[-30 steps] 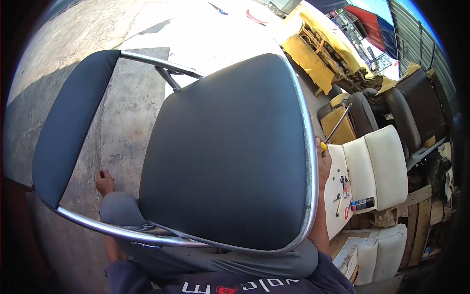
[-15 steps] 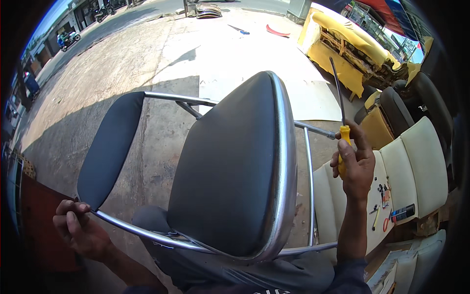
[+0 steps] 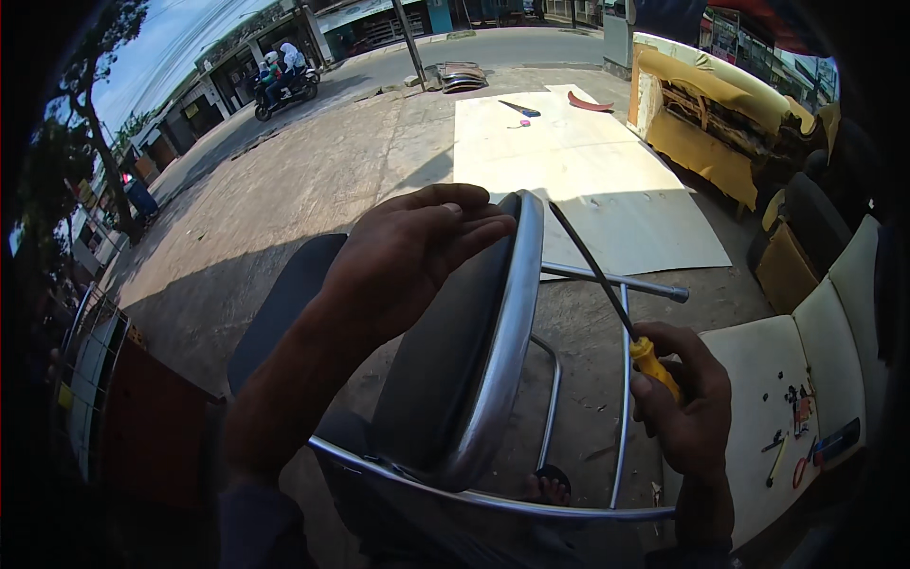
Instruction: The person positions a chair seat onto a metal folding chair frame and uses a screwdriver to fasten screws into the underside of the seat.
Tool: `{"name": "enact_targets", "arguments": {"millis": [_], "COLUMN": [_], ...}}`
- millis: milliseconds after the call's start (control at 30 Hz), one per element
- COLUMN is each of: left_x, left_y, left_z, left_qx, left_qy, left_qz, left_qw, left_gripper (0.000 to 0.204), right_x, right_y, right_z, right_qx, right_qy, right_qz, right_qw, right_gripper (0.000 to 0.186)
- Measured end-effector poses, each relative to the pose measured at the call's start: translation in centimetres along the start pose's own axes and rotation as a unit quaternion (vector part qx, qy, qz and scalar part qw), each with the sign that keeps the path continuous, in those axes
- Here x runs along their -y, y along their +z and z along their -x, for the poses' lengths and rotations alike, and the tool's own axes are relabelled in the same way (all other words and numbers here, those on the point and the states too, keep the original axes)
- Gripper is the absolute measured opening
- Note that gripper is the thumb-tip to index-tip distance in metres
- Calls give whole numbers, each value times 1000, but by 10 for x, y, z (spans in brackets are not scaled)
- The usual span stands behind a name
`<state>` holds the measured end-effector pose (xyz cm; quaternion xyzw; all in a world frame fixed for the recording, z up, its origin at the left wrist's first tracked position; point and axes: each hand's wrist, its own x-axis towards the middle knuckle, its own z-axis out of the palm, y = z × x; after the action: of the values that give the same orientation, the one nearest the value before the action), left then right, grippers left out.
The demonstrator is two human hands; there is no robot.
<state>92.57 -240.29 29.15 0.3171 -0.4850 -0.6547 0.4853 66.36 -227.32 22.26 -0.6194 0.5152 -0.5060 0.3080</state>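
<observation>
A metal-framed chair with a dark padded seat lies tipped over my lap, its silvery tube frame showing along the seat's edge. My left hand is open above the seat, fingers stretched toward its upper rim; whether they touch it I cannot tell. Behind my left forearm, the dark padded backrest is partly hidden. On the right, my right hand is closed round the yellow handle of a screwdriver. Its long dark shaft points up and left, the tip close to the seat's rim.
To the right, a cream seat carries small parts, red-handled scissors and a dark can. A pale sheet lies on the ground ahead. Beyond it stands a stripped yellow sofa. A motorcycle is on the road.
My left hand has moved from the backrest's corner up and right, over the seat. The seat has turned more edge-on. My right hand, still holding the screwdriver, is lower, and the shaft leans further left.
</observation>
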Motion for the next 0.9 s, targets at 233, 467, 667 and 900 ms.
{"name": "enact_targets", "arguments": {"millis": [233,467,667,900], "left_x": [11,19,18,23], "left_y": [41,51,47,55], "left_z": [-25,-29,-26,-21], "left_qx": [104,143,165,173], "left_qy": [39,45,84,173], "left_qz": [129,183,146,67], "left_qw": [985,972,972,967], "left_gripper": [29,33,35,34], "right_x": [-7,-7,-4,-13], "right_y": [-2,2,2,8], "right_z": [1,-2,-2,-8], "right_qx": [-23,-45,-31,-50], "right_qy": [-162,-173,-163,-130], "right_qz": [121,144,137,57], "right_qw": [979,973,977,989], "right_gripper": [40,41,40,35]}}
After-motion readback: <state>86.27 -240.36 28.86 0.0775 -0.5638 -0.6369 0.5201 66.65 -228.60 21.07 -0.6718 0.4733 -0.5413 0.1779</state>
